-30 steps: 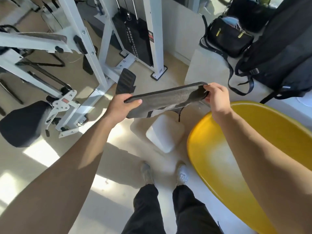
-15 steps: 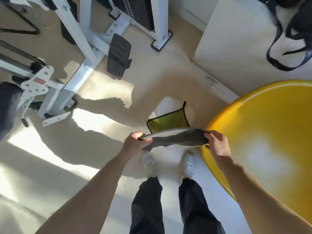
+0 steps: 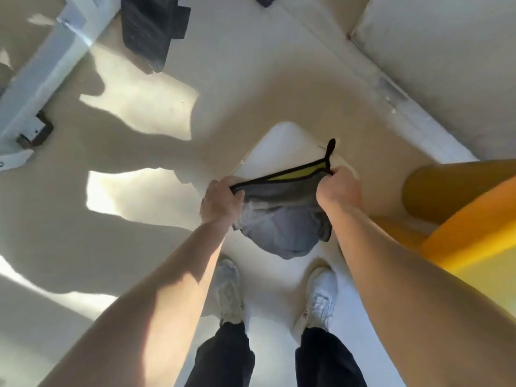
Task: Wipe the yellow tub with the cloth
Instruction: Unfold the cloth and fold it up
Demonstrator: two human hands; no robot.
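A grey cloth (image 3: 282,219) with a black hem and a yellow-green inner face hangs folded in front of me, above my feet. My left hand (image 3: 220,202) grips its left top corner and my right hand (image 3: 336,188) grips its right top corner, near a black hanging loop. The yellow tub (image 3: 472,216) lies at the right edge of the view, its thick rim just right of my right forearm. The cloth is not touching the tub.
A white block (image 3: 279,152) lies on the floor just beyond the cloth. A white gym machine frame (image 3: 36,85) and its black foot pedal (image 3: 153,26) stand at the upper left. A pale cabinet (image 3: 446,65) rises at the upper right. My white shoes (image 3: 318,300) are below.
The view has tilted further down toward my feet. Both hands have drawn the cloth closer together and lower, so it now sags in a fold; the bags are out of view.
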